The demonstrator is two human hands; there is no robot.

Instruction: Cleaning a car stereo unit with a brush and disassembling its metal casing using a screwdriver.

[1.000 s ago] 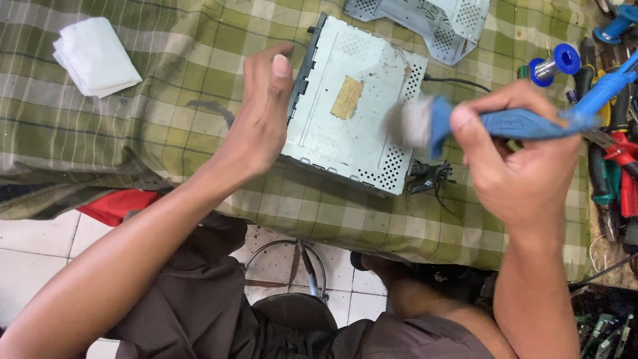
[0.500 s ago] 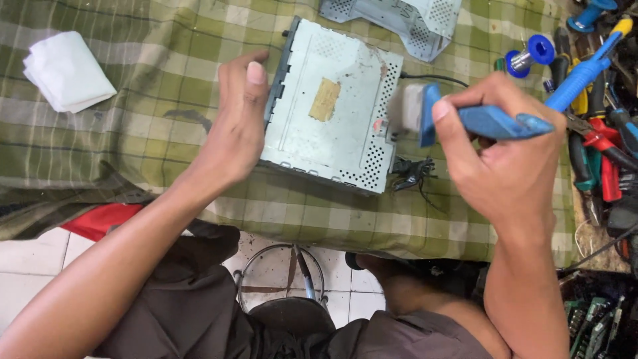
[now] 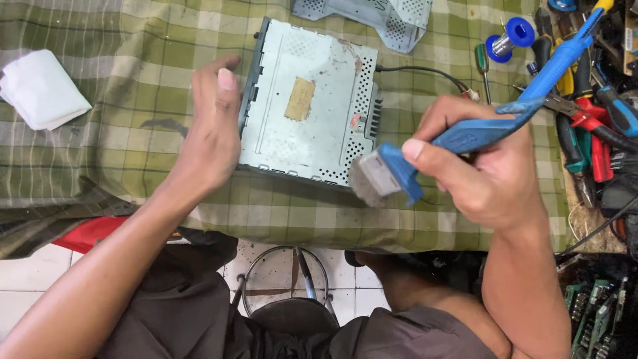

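A grey metal car-stereo chassis (image 3: pixel 309 103) lies flat on a green checked cloth (image 3: pixel 113 126), a tan patch on its top. My left hand (image 3: pixel 212 129) rests edge-on against the chassis's left side, fingers straight and together. My right hand (image 3: pixel 482 163) grips the blue handle of a brush (image 3: pixel 405 166); its pale bristle head sits just off the chassis's near right corner. A black cable (image 3: pixel 425 72) runs from the chassis's right side.
A perforated metal cover (image 3: pixel 372 16) lies behind the chassis. A folded white cloth (image 3: pixel 41 90) is at far left. Blue solder spool (image 3: pixel 512 36), screwdrivers and red-handled pliers (image 3: pixel 591 126) crowd the right edge. A stool ring (image 3: pixel 286 292) and tiled floor lie below the table.
The brush head has swept from the chassis's right side down to its near right corner. My left hand has stayed against the left side.
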